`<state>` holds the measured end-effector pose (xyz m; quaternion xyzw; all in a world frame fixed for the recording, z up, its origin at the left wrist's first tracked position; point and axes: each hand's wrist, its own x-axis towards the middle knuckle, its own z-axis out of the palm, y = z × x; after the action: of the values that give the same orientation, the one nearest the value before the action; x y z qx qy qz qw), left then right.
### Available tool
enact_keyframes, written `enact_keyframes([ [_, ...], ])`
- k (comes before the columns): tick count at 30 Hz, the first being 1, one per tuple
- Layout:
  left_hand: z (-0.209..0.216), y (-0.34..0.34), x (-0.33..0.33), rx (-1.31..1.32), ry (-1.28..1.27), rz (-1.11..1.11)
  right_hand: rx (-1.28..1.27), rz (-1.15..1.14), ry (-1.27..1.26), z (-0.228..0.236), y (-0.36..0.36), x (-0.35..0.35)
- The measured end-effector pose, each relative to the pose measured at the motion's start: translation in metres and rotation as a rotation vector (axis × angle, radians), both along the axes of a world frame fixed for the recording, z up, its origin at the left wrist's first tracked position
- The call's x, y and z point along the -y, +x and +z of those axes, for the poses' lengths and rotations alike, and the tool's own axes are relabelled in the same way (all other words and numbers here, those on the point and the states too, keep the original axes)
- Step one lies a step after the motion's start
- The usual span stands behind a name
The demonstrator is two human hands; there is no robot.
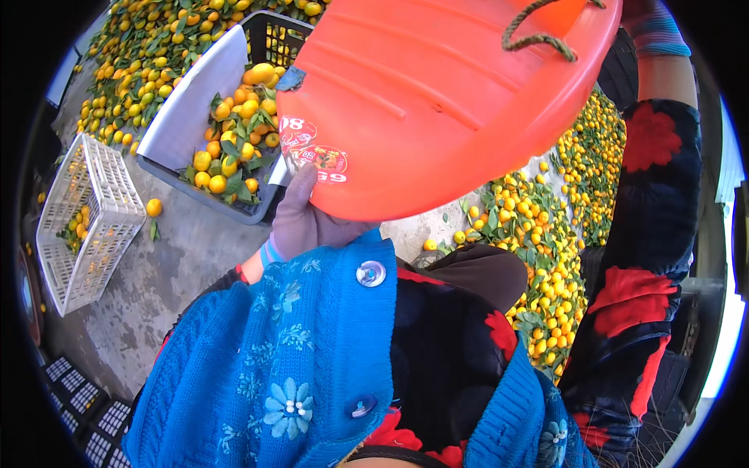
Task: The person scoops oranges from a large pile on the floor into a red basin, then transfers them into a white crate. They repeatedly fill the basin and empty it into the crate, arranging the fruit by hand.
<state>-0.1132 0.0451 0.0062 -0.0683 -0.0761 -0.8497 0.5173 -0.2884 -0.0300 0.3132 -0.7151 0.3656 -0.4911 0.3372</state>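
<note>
A large orange-red plastic tub is lifted and tilted in front of me, its underside turned toward me. A rope handle hangs at its far side. My left hand, in a greyish glove, grips the near edge, thumb on the outside. My right hand, also gloved, is at the tub's far right rim, its fingers mostly hidden. Left of the tub stands a dark crate with a white liner, partly filled with small oranges with leaves. The tub hides part of this crate.
A white slatted crate leans at the left with a few oranges inside. Heaps of oranges lie at the back and right. One loose orange rests on the concrete floor. Black crates stand at lower left.
</note>
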Motion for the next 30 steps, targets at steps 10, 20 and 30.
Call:
enact_keyframes([
  [10, 0.013, -0.060, 0.036, 0.307, 0.043, -0.285, -0.197, -0.522, -0.005, 0.011, -0.174, 0.012],
  [20, 0.098, -0.180, 0.082, 1.346, -1.430, 0.405, -0.230, -1.118, -0.282, -0.034, -0.287, 0.007],
  [30, 0.075, -0.329, 0.195, 1.402, -1.782, 0.924, -0.375, -0.880, -0.417, -0.125, -0.273, 0.062],
])
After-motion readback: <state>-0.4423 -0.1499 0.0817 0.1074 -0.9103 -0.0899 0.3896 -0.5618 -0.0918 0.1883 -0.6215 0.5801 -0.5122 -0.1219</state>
